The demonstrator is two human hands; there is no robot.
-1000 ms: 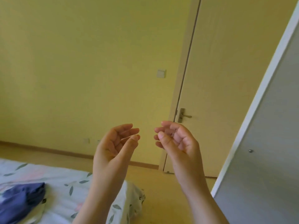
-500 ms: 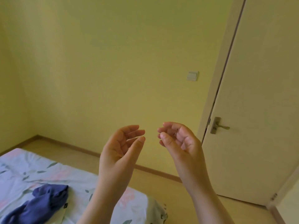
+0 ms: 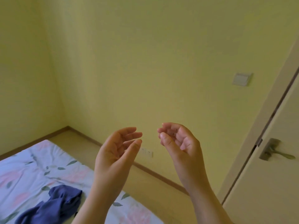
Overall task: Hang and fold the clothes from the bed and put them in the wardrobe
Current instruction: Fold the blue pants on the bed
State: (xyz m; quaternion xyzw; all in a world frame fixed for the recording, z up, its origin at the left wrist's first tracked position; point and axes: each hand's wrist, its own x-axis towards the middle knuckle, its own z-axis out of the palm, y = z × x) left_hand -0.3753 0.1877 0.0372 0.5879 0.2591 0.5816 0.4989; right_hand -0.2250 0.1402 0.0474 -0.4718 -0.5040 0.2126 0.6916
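A crumpled blue garment (image 3: 53, 206) lies on the bed (image 3: 32, 172), which has a white sheet with pink flowers and green leaves, at the lower left. My left hand (image 3: 118, 152) and my right hand (image 3: 179, 141) are raised side by side in front of me, well above the bed. Both have loosely curled fingers and hold nothing. The wardrobe is out of view.
Yellow walls meet in a corner at the left. A closed cream door (image 3: 275, 159) with a metal lever handle (image 3: 275, 152) stands at the right. A light switch (image 3: 241, 79) is on the wall beside it. Wooden floor (image 3: 153, 188) runs between bed and wall.
The view has swung left: the grey wardrobe panel at the right has left the frame, and more of the bed and the room corner show. Both hands keep their raised pose.
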